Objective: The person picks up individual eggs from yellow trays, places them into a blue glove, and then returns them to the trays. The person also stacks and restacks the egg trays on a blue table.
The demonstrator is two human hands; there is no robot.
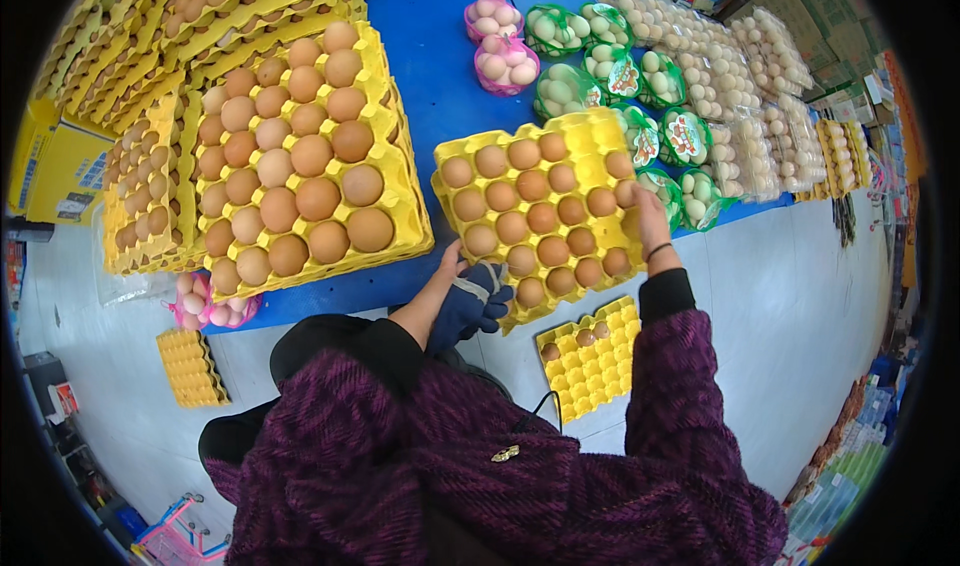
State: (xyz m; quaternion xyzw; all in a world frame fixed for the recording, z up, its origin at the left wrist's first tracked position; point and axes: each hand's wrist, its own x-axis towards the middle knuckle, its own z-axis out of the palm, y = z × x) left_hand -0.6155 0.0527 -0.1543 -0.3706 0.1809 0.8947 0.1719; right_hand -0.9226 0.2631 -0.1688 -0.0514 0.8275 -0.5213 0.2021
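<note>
Between my hands is a yellow egg tray [611,239], partly filled with brown eggs, with some cups bare at its right and upper side. My left hand [452,260] grips its lower left edge; a dark blue glove tied with a pale band [469,303] hangs beside that hand. The tray's right edge is in my right hand [651,221], which wears a dark wrist band. A second yellow tray edge shows just under the held one. To the left stands a tall stack of yellow trays [409,191] topped with brown eggs.
Green net bags of eggs [566,89], pink net bags [506,67] and clear egg packs [750,153] lie on the blue table [442,55]. More stacked trays [247,22] rise at the upper left. On the floor are a yellow tray with several eggs [592,374] and a small tray stack [191,367].
</note>
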